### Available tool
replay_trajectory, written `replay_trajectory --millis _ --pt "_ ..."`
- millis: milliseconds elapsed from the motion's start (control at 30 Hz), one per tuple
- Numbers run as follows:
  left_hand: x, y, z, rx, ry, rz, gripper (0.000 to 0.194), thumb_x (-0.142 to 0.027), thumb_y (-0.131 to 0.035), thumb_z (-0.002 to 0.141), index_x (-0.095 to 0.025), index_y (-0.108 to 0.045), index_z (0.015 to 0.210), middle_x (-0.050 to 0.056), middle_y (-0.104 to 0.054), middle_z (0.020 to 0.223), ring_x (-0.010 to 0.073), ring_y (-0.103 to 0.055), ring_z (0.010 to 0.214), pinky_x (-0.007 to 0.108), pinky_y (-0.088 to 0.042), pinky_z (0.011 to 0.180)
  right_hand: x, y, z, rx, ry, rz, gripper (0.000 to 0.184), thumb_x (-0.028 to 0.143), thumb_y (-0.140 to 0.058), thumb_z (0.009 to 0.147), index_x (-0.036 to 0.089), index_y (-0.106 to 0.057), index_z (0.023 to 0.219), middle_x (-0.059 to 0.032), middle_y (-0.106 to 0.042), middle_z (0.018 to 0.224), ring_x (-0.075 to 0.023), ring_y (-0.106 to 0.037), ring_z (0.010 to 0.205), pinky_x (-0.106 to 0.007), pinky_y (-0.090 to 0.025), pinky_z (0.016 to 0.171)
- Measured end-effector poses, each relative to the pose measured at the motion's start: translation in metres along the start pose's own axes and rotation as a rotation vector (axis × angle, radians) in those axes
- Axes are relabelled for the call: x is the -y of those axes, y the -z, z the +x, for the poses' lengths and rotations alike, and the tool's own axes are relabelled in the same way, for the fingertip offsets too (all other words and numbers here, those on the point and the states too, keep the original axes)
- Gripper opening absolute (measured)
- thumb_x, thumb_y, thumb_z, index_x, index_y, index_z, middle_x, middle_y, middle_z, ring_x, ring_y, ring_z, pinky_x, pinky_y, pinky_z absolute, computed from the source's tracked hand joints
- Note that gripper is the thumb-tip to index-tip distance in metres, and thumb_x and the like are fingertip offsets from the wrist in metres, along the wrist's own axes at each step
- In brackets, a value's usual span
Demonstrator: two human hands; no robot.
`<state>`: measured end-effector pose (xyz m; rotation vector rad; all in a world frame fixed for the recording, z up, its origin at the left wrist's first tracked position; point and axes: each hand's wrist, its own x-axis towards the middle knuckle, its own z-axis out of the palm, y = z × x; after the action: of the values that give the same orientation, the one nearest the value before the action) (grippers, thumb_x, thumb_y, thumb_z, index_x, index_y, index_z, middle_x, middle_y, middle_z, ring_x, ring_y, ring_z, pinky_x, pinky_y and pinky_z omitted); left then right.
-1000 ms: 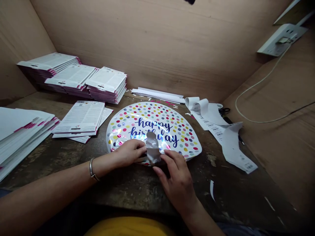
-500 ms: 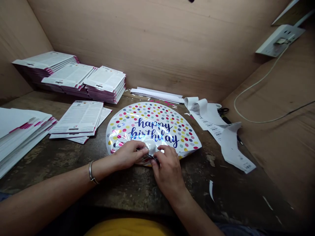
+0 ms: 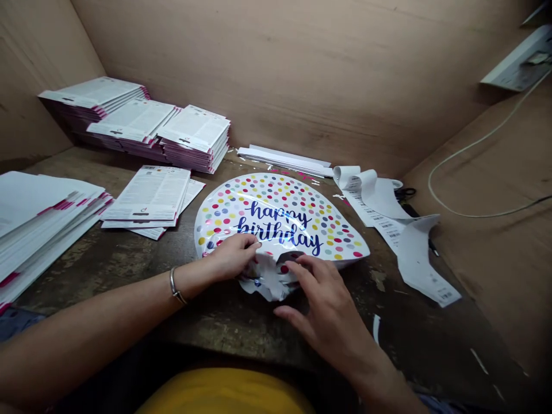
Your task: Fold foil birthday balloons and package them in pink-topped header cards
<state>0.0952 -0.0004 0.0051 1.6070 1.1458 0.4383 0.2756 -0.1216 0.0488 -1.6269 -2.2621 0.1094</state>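
A shiny foil balloon (image 3: pixel 276 198) with coloured dots and "happy birthday" in blue script lies folded on the worn dark table (image 3: pixel 207 328). Along its near edge the foil is crumpled, and a whitish flap sticks up between my hands. My left hand (image 3: pixel 235 256), a bangle at its wrist, pinches the foil just left of this flap. On the other side, my right hand (image 3: pixel 325 296) has its thumb and fingers spread apart. Its fingertips are at the foil's crumpled edge, while the thumb stands away from it.
Stacks of printed white cards (image 3: pixel 194 129) with pink edges stand at the back left. Nearer lie a smaller card pile (image 3: pixel 149 198) and a thick stack (image 3: pixel 38 224). A curling label strip (image 3: pixel 418 253) and black scissors (image 3: pixel 405 194) are on the right; a cable (image 3: pixel 457 211) hangs by the wall.
My right hand has opened from its grip and moved to the right. The crumpled foil now spreads toward me between my hands. The whole view has shifted slightly.
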Motion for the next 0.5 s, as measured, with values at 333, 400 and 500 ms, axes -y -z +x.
replay_trajectory --millis 333,400,500 --pt "-0.004 0.002 -0.004 0.006 -0.017 0.040 0.022 -0.036 -0.045 0.077 -0.019 -0.050 0.064 -0.004 -0.048 0.055 0.0116 -0.045 0.049 0.021 -0.031 0.045 -0.005 0.008 0.021 0.449 0.056 0.004 0.021 0.004 -0.054 0.078 0.018 -0.060 0.093 -0.0037 -0.062 0.089 -0.0177 -0.056 0.078 -0.029 -0.043 0.070" --pt "-0.005 0.003 -0.004 0.011 -0.018 0.046 0.022 -0.035 -0.046 0.078 -0.018 -0.051 0.065 -0.004 -0.050 0.056 0.0114 -0.046 0.050 0.021 -0.032 0.046 -0.011 0.009 0.020 0.467 0.096 -0.008 0.019 0.003 -0.052 0.079 0.019 -0.061 0.079 -0.0023 -0.063 0.083 -0.0168 -0.055 0.076 -0.029 -0.040 0.071" --pt "-0.005 0.003 -0.005 0.024 -0.017 0.042 0.022 -0.036 -0.046 0.078 -0.018 -0.051 0.066 -0.003 -0.050 0.056 0.0114 -0.046 0.050 0.021 -0.033 0.047 -0.014 0.011 0.016 0.414 0.150 -0.066 0.019 0.006 -0.055 0.080 0.019 -0.058 0.066 -0.0011 -0.061 0.071 -0.0168 -0.054 0.073 -0.029 -0.037 0.069"
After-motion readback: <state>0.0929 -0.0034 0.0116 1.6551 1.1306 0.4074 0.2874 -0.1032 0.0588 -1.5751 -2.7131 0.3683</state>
